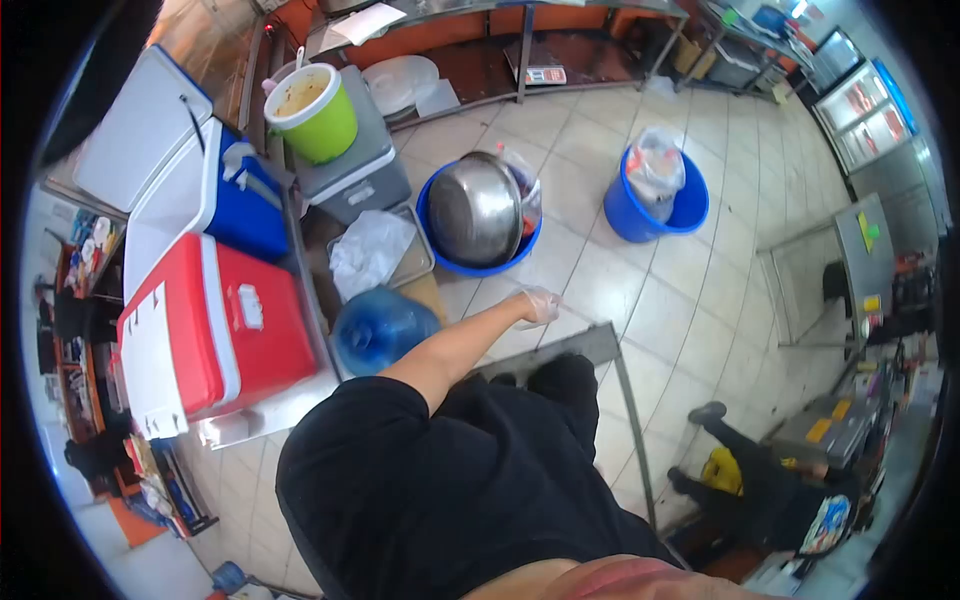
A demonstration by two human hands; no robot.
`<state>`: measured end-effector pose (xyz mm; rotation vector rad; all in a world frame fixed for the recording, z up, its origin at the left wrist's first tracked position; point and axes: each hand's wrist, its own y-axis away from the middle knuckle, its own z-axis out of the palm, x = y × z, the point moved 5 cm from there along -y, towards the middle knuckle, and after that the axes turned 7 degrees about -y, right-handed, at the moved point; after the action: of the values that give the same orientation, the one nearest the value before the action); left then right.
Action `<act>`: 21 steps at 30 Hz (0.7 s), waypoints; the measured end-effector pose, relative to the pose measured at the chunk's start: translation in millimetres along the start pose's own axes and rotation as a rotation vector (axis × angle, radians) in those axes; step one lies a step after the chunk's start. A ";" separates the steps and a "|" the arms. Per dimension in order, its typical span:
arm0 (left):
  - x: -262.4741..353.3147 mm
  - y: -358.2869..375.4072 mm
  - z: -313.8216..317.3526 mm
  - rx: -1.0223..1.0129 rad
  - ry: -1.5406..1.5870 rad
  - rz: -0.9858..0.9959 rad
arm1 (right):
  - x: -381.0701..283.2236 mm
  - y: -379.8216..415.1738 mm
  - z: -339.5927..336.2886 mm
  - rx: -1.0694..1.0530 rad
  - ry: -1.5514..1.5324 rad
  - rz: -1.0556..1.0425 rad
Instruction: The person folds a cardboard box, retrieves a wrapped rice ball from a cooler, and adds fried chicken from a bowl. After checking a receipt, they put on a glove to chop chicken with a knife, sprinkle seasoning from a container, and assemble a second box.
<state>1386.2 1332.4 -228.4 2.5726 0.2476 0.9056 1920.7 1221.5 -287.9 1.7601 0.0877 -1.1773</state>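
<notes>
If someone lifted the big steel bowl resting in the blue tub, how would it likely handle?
The large shiny steel mixing bowl looks rigid and thin-walled, so probably light for its size. It sits tilted on the round blue plastic tub, so a push would likely rock or slide it. Its smooth surface may be slippery for the gloved hand.

Only one gloved hand (540, 303) is seen, stretched out over the floor; whether it is the left or the right cannot be told, and its fingers are too blurred to judge. The other hand is hidden, the black shirt (450, 490) filling the lower middle. The blue bucket (480, 262) at twelve o'clock is mostly covered by a steel bowl (475, 210), its contents hidden. The water jug (380, 328) is partly masked by the forearm. At four o'clock a crouching person (770, 490) is cut by the dark rim. Shelf items at nine o'clock are too small to name.
</notes>
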 end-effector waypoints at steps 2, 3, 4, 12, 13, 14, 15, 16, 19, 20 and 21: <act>-33.6 -53.6 -30.1 0.051 -0.073 -0.013 | -10.5 -36.7 -22.0 -0.005 0.020 0.157; -54.5 -80.1 -45.8 0.057 -0.100 -0.028 | -18.3 -63.3 -42.2 0.006 0.013 0.220; -78.5 -104.4 -65.0 0.061 -0.129 -0.042 | -29.3 -93.6 -65.3 0.025 0.001 0.269; -227.8 -209.7 -312.1 0.398 0.117 -0.525 | -219.7 -407.5 -322.4 0.237 -0.068 0.384; -197.0 -199.5 -386.0 0.322 0.037 -0.724 | -266.5 -465.3 -365.6 0.269 -0.052 0.331; -289.6 -244.0 -364.4 0.576 0.219 -0.474 | -312.3 -525.6 -405.5 0.291 -0.055 0.246; -409.3 -313.1 -346.2 0.655 -0.278 -0.488 | -367.6 -587.0 -439.2 0.302 -0.087 0.115; -317.7 -273.8 -453.5 0.561 0.109 -0.733 | -459.4 -628.6 -448.2 0.305 -0.186 -0.103; -316.8 -297.1 -585.6 0.853 0.179 -0.805 | -705.8 -715.8 -456.5 0.294 0.113 -0.372; -338.1 -316.8 -624.4 0.882 0.165 -0.786 | -772.8 -722.7 -447.1 0.340 0.157 -0.467; -359.4 -336.5 -663.3 0.910 0.150 -0.766 | -828.7 -717.2 -429.0 0.390 0.198 -0.560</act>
<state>677.5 1737.7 -102.4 2.6906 1.8988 0.7567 1391.7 2262.2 -137.8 2.2822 0.5281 -1.4805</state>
